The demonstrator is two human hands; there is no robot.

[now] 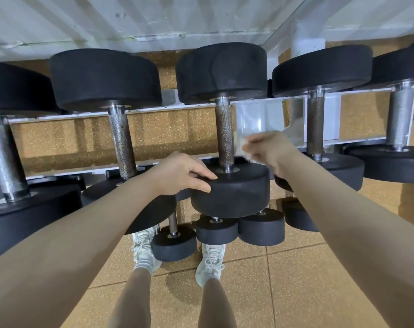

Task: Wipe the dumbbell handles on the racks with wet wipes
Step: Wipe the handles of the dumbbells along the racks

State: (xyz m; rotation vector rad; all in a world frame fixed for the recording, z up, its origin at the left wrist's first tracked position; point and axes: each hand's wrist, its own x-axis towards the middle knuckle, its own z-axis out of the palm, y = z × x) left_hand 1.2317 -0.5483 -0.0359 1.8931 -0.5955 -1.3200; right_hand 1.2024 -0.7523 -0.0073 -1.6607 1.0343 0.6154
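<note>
Left hand (pixel 184 172): fingers flat on black rubber dumbbell head (pixel 232 192) | right hand (pixel 265 147), 3 o'clock of knurled steel handle (pixel 224 136): crumpled white wet wipe (pixel 242 147) pinched | risk: dumbbell rolled off rack if pressed sideways.

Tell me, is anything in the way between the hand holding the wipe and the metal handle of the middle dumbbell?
Nothing visible is. The right hand pinches the wet wipe just right of the handle, with open air between. The left hand rests on the near weight head, below the handle, not across it.

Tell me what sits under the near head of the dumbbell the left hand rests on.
Below that near head are smaller dumbbells on a lower rack and tan floor tiles. The left hand covers its left edge; the lower handles are mostly hidden.
</note>
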